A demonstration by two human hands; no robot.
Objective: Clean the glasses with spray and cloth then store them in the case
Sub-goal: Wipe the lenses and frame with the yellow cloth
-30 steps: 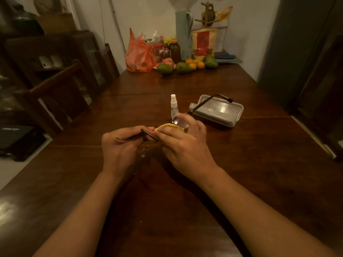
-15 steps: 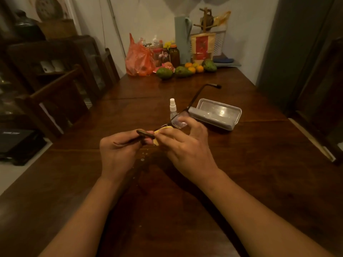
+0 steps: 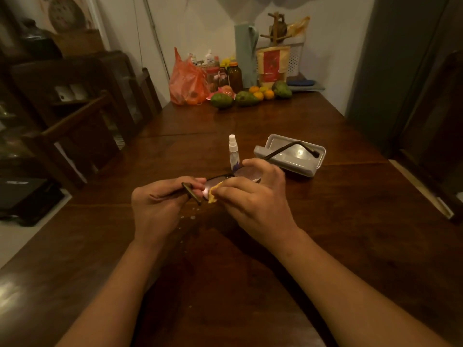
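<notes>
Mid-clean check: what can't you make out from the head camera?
Head view only:
- Wiped lens of the glasses: mostly under the yellow cloth and right hand; smears unreadable.
- Near temple: partly covered by the left hand.
- Fill level of the spray bottle: too small, dim.
- Whether the case is open or shut: too dim.

We saw only the person's two arms, both bare along the whole length in view. The left forearm (image 3: 107, 284) and the right forearm (image 3: 350, 284) ran uncovered to the wrists, and the left hand (image 3: 160, 204) and right hand (image 3: 258, 199) were bare too. Dim, warm light left the finer detail of knuckles and nails hard for us to make out.
</notes>
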